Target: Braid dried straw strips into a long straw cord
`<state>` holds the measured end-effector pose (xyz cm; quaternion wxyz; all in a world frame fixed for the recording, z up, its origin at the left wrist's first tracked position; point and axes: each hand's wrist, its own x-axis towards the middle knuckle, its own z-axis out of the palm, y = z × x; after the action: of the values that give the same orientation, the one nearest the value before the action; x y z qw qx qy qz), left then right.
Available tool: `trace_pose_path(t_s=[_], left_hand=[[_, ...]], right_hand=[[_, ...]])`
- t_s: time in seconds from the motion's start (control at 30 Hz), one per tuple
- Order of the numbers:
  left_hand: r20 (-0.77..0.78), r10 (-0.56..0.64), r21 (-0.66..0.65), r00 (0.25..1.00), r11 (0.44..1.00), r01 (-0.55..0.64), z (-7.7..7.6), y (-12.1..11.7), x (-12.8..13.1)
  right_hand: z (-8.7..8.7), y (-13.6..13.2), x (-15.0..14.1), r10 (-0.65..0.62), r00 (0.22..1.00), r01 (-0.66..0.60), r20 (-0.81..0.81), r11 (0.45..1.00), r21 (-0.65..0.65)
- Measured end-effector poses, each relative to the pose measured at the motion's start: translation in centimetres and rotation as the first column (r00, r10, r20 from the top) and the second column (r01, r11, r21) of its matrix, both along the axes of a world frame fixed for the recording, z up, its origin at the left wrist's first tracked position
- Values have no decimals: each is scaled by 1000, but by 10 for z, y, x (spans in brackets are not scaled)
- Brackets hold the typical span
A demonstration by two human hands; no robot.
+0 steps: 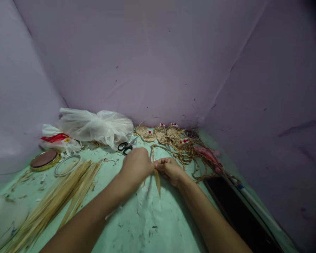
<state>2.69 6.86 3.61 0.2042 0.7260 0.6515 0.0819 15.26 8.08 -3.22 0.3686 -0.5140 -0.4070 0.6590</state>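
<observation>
My left hand [137, 166] and my right hand [170, 169] meet in the middle of the green-covered table [147, 218]. Both are closed in a pinch on a thin straw strand [157, 181], whose loose ends hang down below the fingers and whose upper end runs up toward the back. A long bundle of straw strips [65, 193] lies to the left of my left forearm. Behind my hands lie several small woven straw pieces with red dots [165, 134] and a tangle of braided straw cord [189, 153].
Black scissors [126, 146] lie just beyond my left hand. A clear plastic bag [97, 127], a red-and-white packet [58, 140], a round tin lid [44, 160] and a ring [67, 165] sit at the back left. A dark flat slab [234, 207] lies right. Purple cloth walls surround the table.
</observation>
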Motion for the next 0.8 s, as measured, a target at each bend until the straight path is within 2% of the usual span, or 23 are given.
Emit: trace_pose_path(t_s=[0.03, 0.07, 0.17, 0.27, 0.37, 0.43, 0.5, 0.57, 0.63, 0.8], left_hand=[[71, 28, -14, 997, 1000, -27, 1, 7, -5], [143, 65, -89, 988, 995, -53, -1, 13, -8], [386, 189, -410, 903, 912, -16, -15, 22, -8], [509, 259, -516, 821, 855, 50, -28, 23, -3], [527, 269, -536, 806, 841, 70, -33, 23, -2], [499, 275, -524, 822, 851, 34, -37, 24, -3], [489, 234, -423, 841, 906, -6, -44, 25, -4], [504, 141, -273, 852, 962, 3, -52, 27, -5], [533, 82, -196, 842, 980, 29, -58, 27, -5], [599, 147, -282, 787, 959, 36, -60, 23, 0]], right_hand=[[-1, 0, 0, 14, 1000, -14, -2, 1000, 4], [-1, 1, 1, 24, 1000, -24, -3, 1000, 9], [-1, 1, 1, 23, 1000, -23, -9, 1000, 15], [2, 0, 2, 36, 999, -35, -15, 999, 37], [4, 0, 3, 57, 997, -61, 45, 993, 102], [2, 1, 4, 53, 987, -78, 152, 983, 168], [-2, 2, 3, 26, 957, -102, 289, 963, 249], [-7, 3, 3, -30, 906, -119, 423, 939, 321], [-9, 3, 3, -74, 852, -135, 518, 926, 353], [3, -3, 5, -128, 701, -151, 702, 935, 321]])
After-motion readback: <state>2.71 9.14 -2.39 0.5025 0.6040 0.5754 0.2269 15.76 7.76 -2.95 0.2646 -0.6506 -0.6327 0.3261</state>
